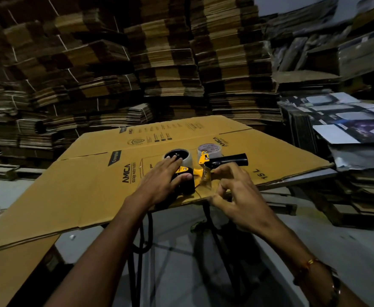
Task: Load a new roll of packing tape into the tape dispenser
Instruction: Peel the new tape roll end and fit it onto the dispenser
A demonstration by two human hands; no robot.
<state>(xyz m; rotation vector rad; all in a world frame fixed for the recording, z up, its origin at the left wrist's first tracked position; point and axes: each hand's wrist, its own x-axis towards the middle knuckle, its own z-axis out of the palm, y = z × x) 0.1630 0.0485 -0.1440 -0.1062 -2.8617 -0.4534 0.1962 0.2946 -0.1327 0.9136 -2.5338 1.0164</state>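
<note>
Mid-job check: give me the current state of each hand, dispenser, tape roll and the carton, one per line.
Left hand: flat on the near dispenser, fingers straight.
Right hand: pinching the clear tape end.
Near dispenser: lying on the carton, roll mounted.
Far dispenser: lying down, untouched.
Second roll: loose behind it.
Carton: flattened.
</note>
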